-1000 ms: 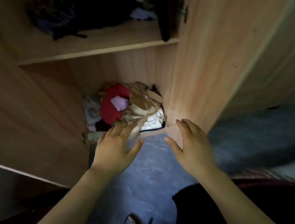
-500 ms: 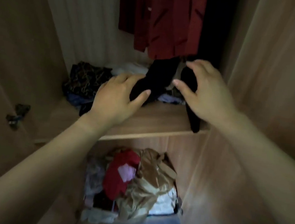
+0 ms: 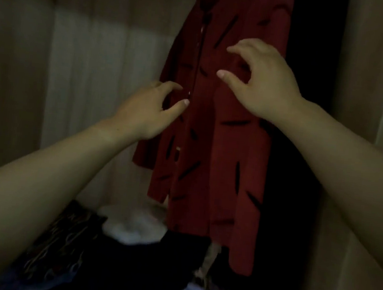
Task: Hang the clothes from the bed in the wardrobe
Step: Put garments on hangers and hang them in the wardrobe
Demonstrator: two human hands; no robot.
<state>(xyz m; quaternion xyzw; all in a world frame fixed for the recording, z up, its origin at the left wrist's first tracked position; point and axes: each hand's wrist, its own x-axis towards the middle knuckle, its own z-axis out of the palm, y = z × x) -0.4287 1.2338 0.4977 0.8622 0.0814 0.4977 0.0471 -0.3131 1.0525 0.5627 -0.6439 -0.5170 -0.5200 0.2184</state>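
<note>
**Hands raised from shelf level to the hanging garment**

Both hands have risen from the shelf to mid-height. The left hand (image 3: 151,109) and right hand (image 3: 262,81) are loosely curled and hold nothing; whether they touch cloth cannot be told. Just behind them the red garment (image 3: 211,147) hangs in the wardrobe (image 3: 86,73). It is probably soft, light and limp, so grip at the shoulders or hanger, not the hem.

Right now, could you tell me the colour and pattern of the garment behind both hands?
The hanging garment is dark red with short black dashes; head view.
</note>
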